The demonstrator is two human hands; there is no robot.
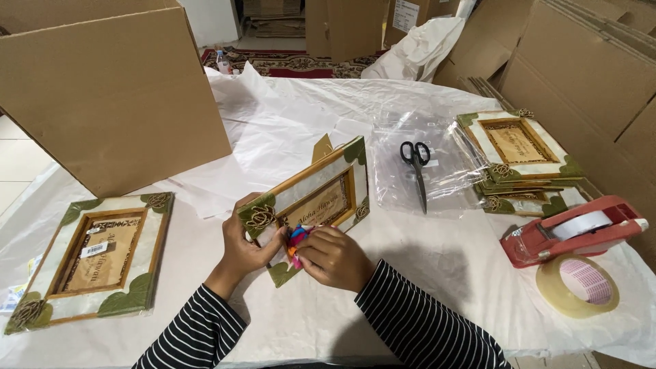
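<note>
A white picture frame (321, 184) with green leaf corners and a wooden inner border stands tilted on the table. My left hand (244, 244) grips its lower left corner. My right hand (335, 258) presses a small pink, orange and blue object (296, 239) against the frame's lower edge; what this object is cannot be told. Both sleeves are black with white stripes.
A matching frame (96, 263) lies flat at the left. A stack of the same frames (523, 160) sits at the right, black scissors (417, 167) on clear plastic beside it. A red tape dispenser (577, 231) and a tape roll (579, 285) lie at the right. A large cardboard box (109, 89) stands at back left.
</note>
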